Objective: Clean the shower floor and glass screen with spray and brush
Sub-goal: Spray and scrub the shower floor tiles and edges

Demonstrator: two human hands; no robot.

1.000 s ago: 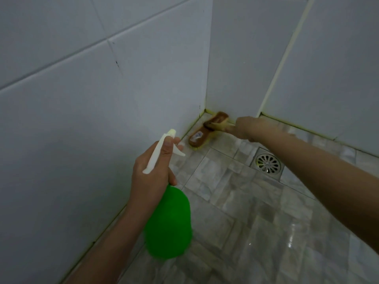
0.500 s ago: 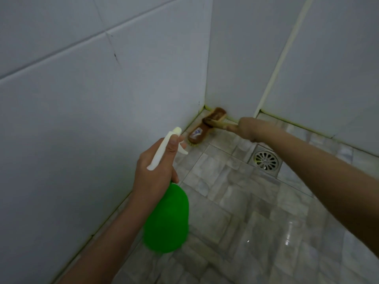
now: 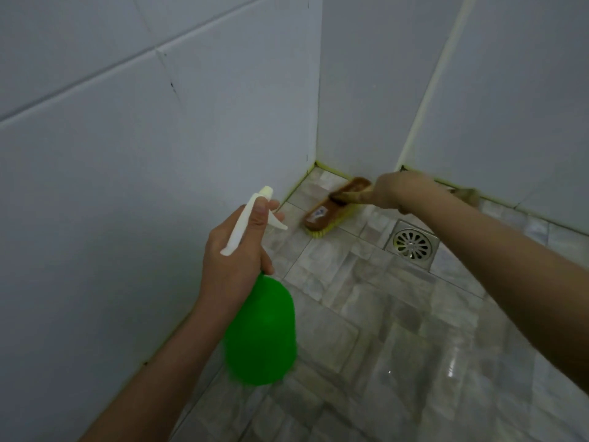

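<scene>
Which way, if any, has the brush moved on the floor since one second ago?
Yes. The brush has slid out of the corner and now lies a little nearer the drain.

Square metal drain (round slotted grate) near corner; white wall tiles; yellowed sealant along base.

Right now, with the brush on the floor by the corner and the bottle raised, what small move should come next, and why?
Probably one squeeze of the trigger. The left hand grips the spray bottle, pointed toward the floor beside the brush, whose bristles rest near the corner, held by the right hand; tiles there look duller than the glossy ones nearer.
</scene>
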